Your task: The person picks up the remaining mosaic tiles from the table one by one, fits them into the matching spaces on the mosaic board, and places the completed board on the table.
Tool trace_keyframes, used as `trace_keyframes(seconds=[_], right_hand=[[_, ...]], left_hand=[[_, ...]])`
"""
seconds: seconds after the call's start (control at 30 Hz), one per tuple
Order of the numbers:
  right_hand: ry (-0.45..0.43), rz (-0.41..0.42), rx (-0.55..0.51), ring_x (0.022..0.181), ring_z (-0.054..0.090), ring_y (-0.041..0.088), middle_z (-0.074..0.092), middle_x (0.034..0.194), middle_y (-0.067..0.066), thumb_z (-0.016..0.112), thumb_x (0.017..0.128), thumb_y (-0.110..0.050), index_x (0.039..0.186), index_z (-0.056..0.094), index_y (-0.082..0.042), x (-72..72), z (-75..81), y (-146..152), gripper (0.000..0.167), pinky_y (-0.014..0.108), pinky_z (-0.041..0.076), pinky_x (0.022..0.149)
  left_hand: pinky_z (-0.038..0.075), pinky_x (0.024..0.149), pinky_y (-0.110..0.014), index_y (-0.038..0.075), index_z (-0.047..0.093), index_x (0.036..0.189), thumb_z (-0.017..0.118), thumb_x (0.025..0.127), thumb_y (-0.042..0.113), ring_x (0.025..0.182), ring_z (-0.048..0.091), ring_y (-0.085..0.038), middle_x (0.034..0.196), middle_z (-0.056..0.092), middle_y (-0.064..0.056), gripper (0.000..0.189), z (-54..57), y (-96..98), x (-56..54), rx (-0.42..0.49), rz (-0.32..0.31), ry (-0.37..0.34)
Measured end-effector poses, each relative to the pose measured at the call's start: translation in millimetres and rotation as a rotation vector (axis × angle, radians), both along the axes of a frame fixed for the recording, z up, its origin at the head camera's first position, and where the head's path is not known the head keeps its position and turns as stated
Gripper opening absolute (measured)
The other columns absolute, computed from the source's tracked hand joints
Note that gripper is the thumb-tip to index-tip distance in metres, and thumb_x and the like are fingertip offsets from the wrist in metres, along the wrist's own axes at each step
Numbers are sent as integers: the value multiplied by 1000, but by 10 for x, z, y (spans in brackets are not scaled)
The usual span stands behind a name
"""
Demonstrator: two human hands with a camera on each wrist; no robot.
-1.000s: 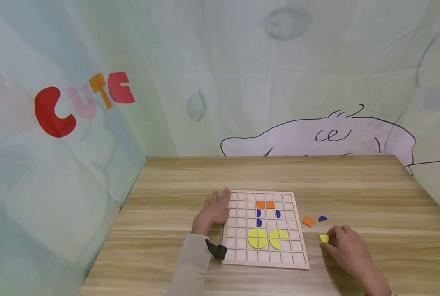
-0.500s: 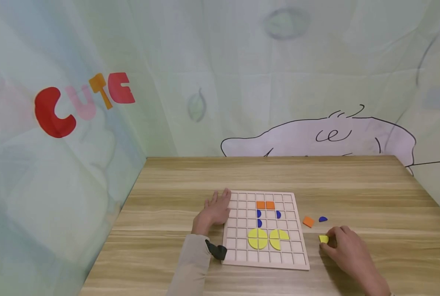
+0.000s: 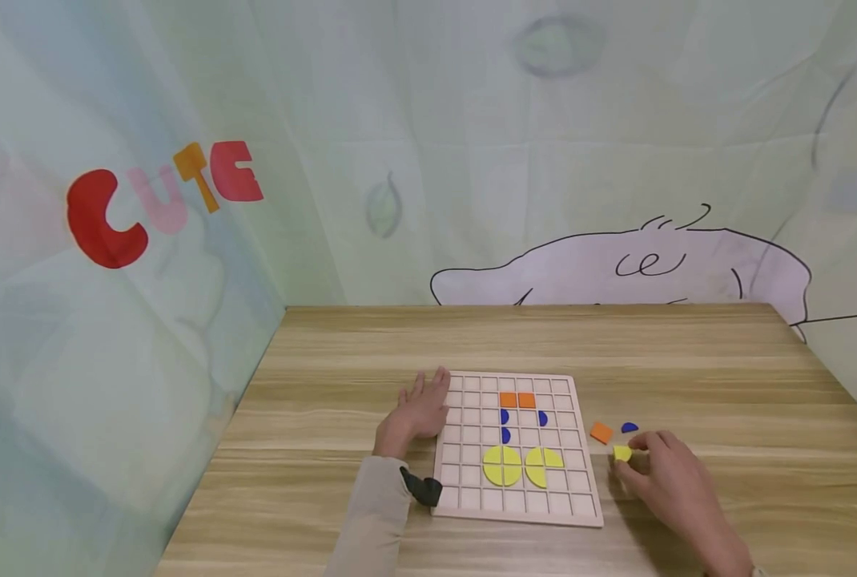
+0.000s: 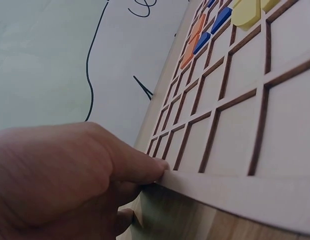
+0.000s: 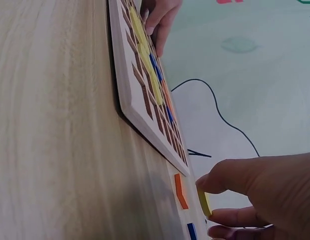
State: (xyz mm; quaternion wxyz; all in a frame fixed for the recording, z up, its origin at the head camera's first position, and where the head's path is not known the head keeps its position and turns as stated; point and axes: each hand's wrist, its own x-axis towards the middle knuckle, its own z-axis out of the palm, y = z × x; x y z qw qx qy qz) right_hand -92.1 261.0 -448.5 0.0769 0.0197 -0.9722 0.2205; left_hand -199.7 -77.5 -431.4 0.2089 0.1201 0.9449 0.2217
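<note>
A cream grid board (image 3: 464, 481) lies on the table, with orange squares (image 3: 517, 400), blue half-circles (image 3: 504, 435) and yellow quarter-circles (image 3: 502, 466) in its cells. Four-part yellow discs show at its near middle, the right one with a quarter of bare cell. My left hand (image 3: 417, 413) rests at the board's left edge with extended fingers; in the left wrist view a fingertip (image 4: 160, 169) touches the rim. My right hand (image 3: 673, 485) pinches a yellow quarter-circle (image 3: 621, 453) between thumb and fingers, right of the board, its shadow on the table below.
A loose orange square (image 3: 601, 433) and a loose blue half-circle (image 3: 629, 428) lie right of the board, just beyond the right hand. The wood-grain table (image 3: 371, 336) ends at a printed curtain (image 3: 327, 160) behind and at the left.
My right hand has moved slightly left and away from me, carrying the yellow quarter-circle closer to the loose orange square. The left hand and the board have stayed in place.
</note>
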Motion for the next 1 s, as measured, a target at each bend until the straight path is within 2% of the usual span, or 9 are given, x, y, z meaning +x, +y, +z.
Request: trace_keyframes(seconds=[0.33,0.63,0.9,1.0], right_hand=[[73,17,-27,95,61,35,64,102,17,75,77,-22,103,66,3,-28,33,-95,37,52,50,80],[18,33,-48,96,60,33,64,104,15,75,79,-26,105,64,2,-63,68,-249,40,52,51,82],[55,60,-46,93,61,28,65,100,10,77,77,-27,100,66,-1,-71,53,-378,36,47,52,81],[42,66,-31,92,61,27,65,100,10,77,77,-28,99,66,-2,-73,52,-432,36,47,52,80]], left_hand=[[-2,118,-59,8,9,154,34,103,17,148,-7,-32,162,2,-5,58,-2,0,-1,5,10,-7],[-2,118,-59,8,10,155,35,103,17,148,-7,-32,163,2,-5,58,2,-1,-2,1,10,-5],[-2,118,-59,9,9,155,35,103,18,148,-7,-32,163,1,-4,58,3,4,3,-5,12,0],[-3,118,-59,9,9,155,35,103,18,148,-7,-32,163,1,-4,58,8,6,4,-5,13,0]])
